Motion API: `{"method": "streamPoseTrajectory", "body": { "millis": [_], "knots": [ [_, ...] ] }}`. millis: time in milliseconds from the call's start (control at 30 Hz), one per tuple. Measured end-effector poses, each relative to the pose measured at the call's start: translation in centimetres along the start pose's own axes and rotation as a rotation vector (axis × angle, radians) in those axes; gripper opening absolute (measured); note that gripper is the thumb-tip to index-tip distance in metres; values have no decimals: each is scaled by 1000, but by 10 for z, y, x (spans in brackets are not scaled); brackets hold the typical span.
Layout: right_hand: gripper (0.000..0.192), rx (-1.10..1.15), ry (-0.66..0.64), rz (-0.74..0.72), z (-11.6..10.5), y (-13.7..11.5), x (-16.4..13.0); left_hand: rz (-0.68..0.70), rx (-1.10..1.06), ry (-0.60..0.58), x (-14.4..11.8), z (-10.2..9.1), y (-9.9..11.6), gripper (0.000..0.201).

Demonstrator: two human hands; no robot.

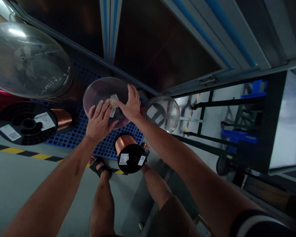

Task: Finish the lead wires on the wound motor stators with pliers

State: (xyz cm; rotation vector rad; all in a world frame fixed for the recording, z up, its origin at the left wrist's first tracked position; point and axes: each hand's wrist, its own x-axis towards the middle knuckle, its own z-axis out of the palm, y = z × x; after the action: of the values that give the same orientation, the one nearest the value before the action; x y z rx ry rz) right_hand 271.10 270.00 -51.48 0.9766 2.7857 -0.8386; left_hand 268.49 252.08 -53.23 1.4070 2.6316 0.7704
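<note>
Both my hands rest on the clear plastic flange of a large wire spool (101,92) that stands on a blue grid pallet (75,135). My left hand (98,120) lies flat on the lower part of the flange, fingers spread. My right hand (130,103) presses on the flange's right side, its fingers touching a small paper label (113,100) near the centre. Neither hand wraps around anything.
A small copper wire spool (129,153) with black flanges lies by my sandalled feet. Another clear spool (162,112) stands to the right, a black-flanged copper spool (27,123) and a big clear spool (27,59) to the left. Yellow-black floor tape (27,153) edges the pallet; a dark metal cart frame (236,131) is at right.
</note>
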Motion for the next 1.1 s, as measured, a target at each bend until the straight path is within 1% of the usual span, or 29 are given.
{"method": "streamPoseTrajectory", "body": {
  "millis": [67, 200, 300, 433, 600, 733, 833, 900, 967, 1000, 1033, 1100],
  "knots": [
    [85, 4, -13, 10, -2, -1, 0, -3, 3, -4, 1, -2, 1, 72],
    [97, 45, 8, 38, -1, -3, 0, -24, 10, -28, 2, -4, 2, 73],
    [95, 75, 23, 32, 0, -2, 1, -27, -12, -33, 1, -3, 2, 74],
    [92, 104, -1, 52, -2, -2, 1, -25, -28, -17, 1, -4, 1, 70],
    [101, 101, 25, 60, 0, -4, 1, -29, -28, -27, 1, -3, 1, 65],
    [94, 176, 59, 23, 3, 4, 7, -40, -43, -45, 3, -3, 1, 64],
    [89, 286, 101, 33, -3, 15, 0, -75, -49, -29, -2, -11, 3, 67],
    [84, 336, 154, 35, -13, 23, -23, -176, -39, 31, -18, -20, 9, 77],
    [76, 351, 192, 10, -24, 28, -63, -312, -31, 92, -50, -32, 23, 85],
    [70, 359, 180, 10, -30, 31, -89, -374, -43, 94, -73, -38, 33, 88],
    [66, 355, 167, 12, -36, 33, -118, -392, -54, 67, -100, -45, 46, 90],
    [60, 320, 78, 32, -47, 39, -180, -388, -82, 9, -162, -59, 80, 88]
  ]
}}
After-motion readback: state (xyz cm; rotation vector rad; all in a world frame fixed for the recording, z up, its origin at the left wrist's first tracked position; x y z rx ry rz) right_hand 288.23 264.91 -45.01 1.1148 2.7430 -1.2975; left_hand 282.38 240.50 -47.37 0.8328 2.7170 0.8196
